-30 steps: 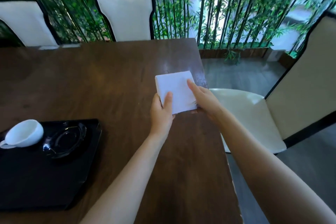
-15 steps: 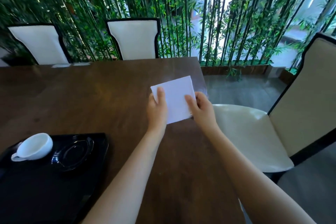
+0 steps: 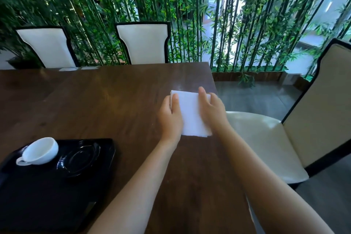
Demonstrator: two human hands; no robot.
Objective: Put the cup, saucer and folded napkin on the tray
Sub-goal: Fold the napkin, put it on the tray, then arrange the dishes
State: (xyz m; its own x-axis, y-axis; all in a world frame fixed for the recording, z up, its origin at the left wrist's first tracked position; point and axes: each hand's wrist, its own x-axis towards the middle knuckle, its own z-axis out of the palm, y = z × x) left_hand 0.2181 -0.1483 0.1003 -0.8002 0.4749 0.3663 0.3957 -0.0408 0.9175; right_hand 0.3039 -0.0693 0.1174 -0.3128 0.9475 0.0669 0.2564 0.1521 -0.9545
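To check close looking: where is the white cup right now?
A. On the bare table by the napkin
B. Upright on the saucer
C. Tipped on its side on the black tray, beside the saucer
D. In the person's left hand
C: the cup lies tipped on the tray, beside the saucer.

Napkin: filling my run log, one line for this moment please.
napkin: on table, both hands pressing | cup, saucer: on tray | left: napkin to tray

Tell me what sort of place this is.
Probably a restaurant or tea-house dining room: a long dark wooden table, matching cream high-backed chairs, and a bamboo screen before a window.
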